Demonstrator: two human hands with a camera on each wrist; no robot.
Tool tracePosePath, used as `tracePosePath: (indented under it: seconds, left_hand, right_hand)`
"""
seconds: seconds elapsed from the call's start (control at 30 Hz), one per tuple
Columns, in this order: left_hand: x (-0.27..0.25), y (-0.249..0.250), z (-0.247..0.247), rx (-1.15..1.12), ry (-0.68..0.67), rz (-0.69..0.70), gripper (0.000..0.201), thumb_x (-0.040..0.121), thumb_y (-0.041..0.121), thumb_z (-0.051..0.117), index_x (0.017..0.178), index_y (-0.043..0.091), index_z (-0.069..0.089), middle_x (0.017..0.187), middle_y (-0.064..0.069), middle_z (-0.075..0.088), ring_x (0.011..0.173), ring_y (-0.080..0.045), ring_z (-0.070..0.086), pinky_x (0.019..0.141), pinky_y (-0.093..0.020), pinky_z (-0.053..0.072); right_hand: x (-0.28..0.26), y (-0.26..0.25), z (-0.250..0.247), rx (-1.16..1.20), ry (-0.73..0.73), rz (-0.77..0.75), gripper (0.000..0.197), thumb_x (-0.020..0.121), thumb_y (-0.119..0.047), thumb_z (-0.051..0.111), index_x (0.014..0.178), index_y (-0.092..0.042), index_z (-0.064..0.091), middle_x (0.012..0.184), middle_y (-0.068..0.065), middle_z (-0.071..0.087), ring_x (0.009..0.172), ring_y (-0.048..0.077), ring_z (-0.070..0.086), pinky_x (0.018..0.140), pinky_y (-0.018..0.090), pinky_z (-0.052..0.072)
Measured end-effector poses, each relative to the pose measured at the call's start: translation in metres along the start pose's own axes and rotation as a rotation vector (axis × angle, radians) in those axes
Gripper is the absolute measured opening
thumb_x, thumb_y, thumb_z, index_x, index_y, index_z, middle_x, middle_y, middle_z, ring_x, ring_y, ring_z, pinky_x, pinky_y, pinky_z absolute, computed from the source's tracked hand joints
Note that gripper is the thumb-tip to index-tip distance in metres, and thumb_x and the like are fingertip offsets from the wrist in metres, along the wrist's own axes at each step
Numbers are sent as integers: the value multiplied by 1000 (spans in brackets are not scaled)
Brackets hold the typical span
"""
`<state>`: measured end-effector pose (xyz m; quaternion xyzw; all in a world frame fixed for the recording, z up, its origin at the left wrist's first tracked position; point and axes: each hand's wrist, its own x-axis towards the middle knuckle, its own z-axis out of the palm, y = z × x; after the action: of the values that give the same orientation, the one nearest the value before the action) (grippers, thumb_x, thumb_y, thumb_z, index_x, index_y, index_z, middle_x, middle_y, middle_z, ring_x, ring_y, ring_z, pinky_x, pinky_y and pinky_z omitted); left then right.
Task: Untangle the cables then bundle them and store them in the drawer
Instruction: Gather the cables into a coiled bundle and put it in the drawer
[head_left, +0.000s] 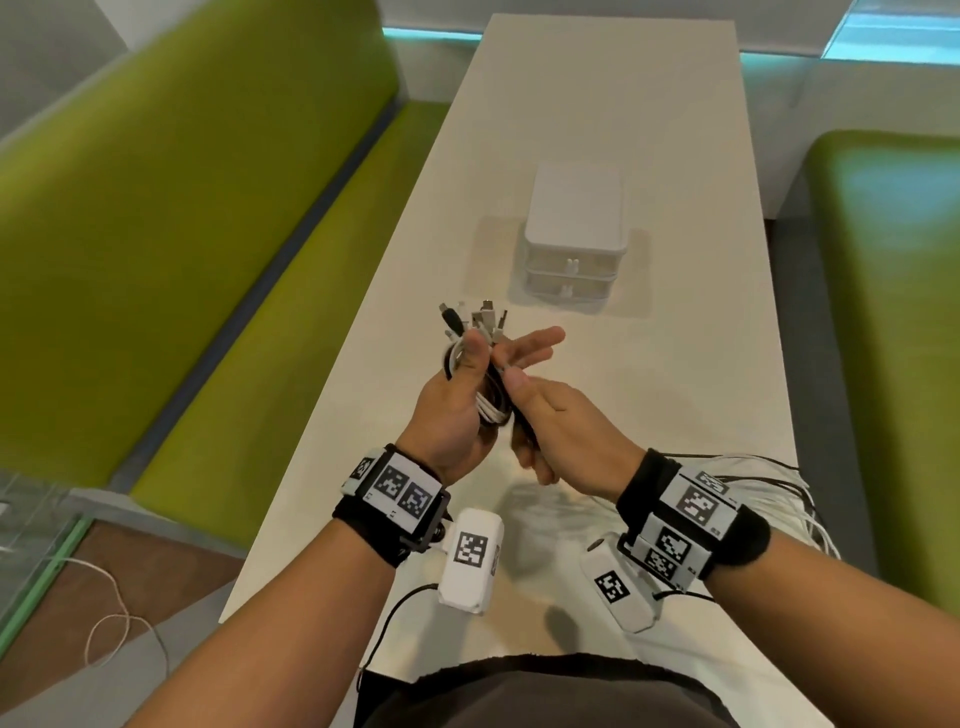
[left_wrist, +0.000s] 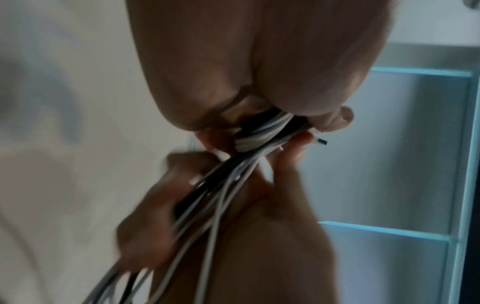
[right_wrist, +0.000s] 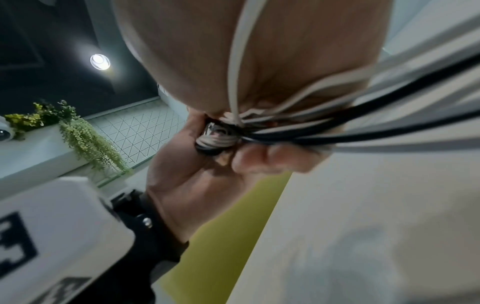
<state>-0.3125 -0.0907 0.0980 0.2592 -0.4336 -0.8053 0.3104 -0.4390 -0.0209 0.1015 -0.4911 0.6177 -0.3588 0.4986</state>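
Note:
A bundle of white and black cables (head_left: 489, 408) is held above the white table (head_left: 675, 312), with its plugs (head_left: 475, 317) sticking up in a cluster. My left hand (head_left: 467, 374) pinches the coiled part, thumb on top and fingers stretched out behind it. My right hand (head_left: 561, 421) grips the loose strands just below, with its thumb against the coil. In the left wrist view the cables (left_wrist: 259, 133) run from my left hand (left_wrist: 259, 72) down through my right hand (left_wrist: 182, 205). In the right wrist view the strands (right_wrist: 324, 131) fan out to the right. Loose cable lengths (head_left: 784, 486) trail behind my right wrist. Farther along the table stands the white drawer unit (head_left: 574, 228) with both drawers closed.
Green benches run along both sides of the narrow table, one at the left (head_left: 182, 234) and one at the right (head_left: 893, 338). A thin white cord (head_left: 117, 613) lies on the floor at the lower left. The table's near edge is by my body.

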Motion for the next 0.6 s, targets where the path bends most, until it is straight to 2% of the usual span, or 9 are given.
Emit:
tracePosePath:
  seconds: [0.07, 0.1, 0.17, 0.23, 0.3, 0.37, 0.43, 0.5, 0.6]
  left_hand:
    - [1, -3, -1, 73, 10, 0, 79, 93, 63, 28, 123, -6, 48, 143, -3, 60, 138, -18, 50, 92, -43, 47]
    - [2, -6, -2, 90, 23, -8, 82, 92, 65, 27, 128, -6, 46, 143, -2, 60, 138, -17, 51, 98, -46, 45]
    - [1, -7, -3, 38, 20, -10, 65, 96, 62, 28, 116, 12, 63, 143, -5, 60, 138, -20, 51, 108, -50, 40]
    - [-1, -4, -5, -104, -47, -35, 48, 103, 52, 30, 97, 17, 63, 143, -17, 57, 137, -28, 49, 116, -51, 34]
    - [-1, 2, -10, -246, -100, -95, 35, 102, 38, 36, 91, 11, 55, 137, -26, 56, 134, -37, 46, 118, -52, 30]
    - [2, 6, -14, -310, -92, -126, 30, 97, 34, 40, 86, 8, 51, 120, -26, 61, 130, -41, 44, 117, -53, 27]
    - [4, 8, -9, -288, -26, -116, 40, 102, 41, 38, 83, 8, 51, 98, -19, 61, 124, -41, 50, 115, -52, 32]
    - [4, 8, 0, -226, 66, -74, 54, 103, 55, 35, 79, 10, 51, 81, -13, 59, 118, -38, 60, 107, -48, 44]
    - [3, 8, 6, -155, 144, -30, 59, 86, 70, 39, 74, 13, 48, 67, -5, 53, 106, -31, 67, 97, -43, 50]
  right_hand:
    - [2, 4, 3, 70, -43, -78, 30, 101, -55, 46, 93, -29, 58, 67, -4, 54, 53, 7, 45, 52, 18, 39]
    - [4, 7, 3, 87, -65, -97, 20, 100, -48, 52, 91, -31, 57, 65, -11, 52, 54, 3, 44, 52, 13, 37]
    - [7, 11, 2, 133, -95, -86, 10, 99, -36, 62, 93, -28, 61, 66, -18, 57, 57, -3, 51, 56, 9, 40]
    - [10, 14, -1, 81, -76, -93, 21, 97, -35, 66, 117, -28, 66, 94, -19, 71, 89, -3, 66, 81, 16, 51]
    - [11, 17, -3, -129, 9, -131, 41, 94, -49, 66, 131, -34, 59, 112, -14, 70, 108, 8, 65, 97, 35, 52]
    - [11, 17, -3, -441, 98, -156, 54, 89, -67, 53, 136, -40, 46, 109, -9, 70, 99, 19, 67, 87, 46, 54]
    - [11, 17, 0, -616, 126, -178, 59, 92, -70, 44, 140, -37, 33, 95, -5, 69, 87, 25, 67, 76, 46, 54]
    - [10, 15, 3, -604, 85, -171, 59, 98, -64, 43, 143, -29, 33, 83, -5, 65, 79, 25, 64, 74, 46, 53]
    - [8, 13, 6, -582, 63, -158, 58, 99, -61, 41, 141, -21, 37, 79, 0, 65, 74, 22, 63, 73, 47, 52]
